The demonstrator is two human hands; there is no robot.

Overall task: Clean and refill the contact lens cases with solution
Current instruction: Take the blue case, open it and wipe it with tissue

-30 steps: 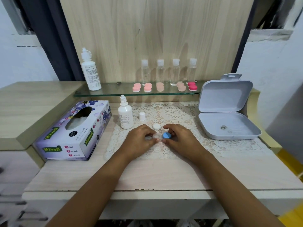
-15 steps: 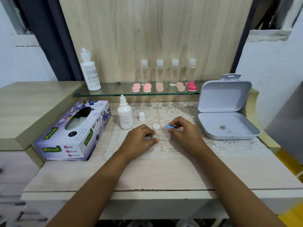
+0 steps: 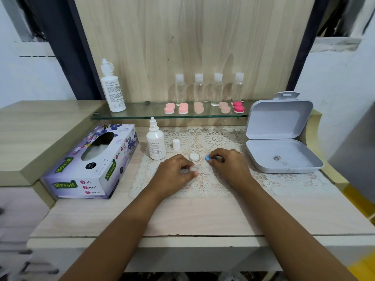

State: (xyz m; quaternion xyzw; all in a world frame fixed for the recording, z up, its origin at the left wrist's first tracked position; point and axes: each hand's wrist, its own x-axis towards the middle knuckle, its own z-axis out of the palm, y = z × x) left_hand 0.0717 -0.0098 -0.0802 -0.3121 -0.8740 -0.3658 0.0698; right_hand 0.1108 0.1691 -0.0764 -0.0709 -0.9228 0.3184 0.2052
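left hand pinching clear lens case on doily, right hand — seemingly — holding blue cap

A pale wooden table carries a white lace mat, a tissue box at its left edge and an open grey box at the right. On the mat stand a small white bottle and its white cap, near a round white lid and a clear lens case. Behind, a glass shelf bears a tall white bottle, four clear bottles and a row of pink lens cases.
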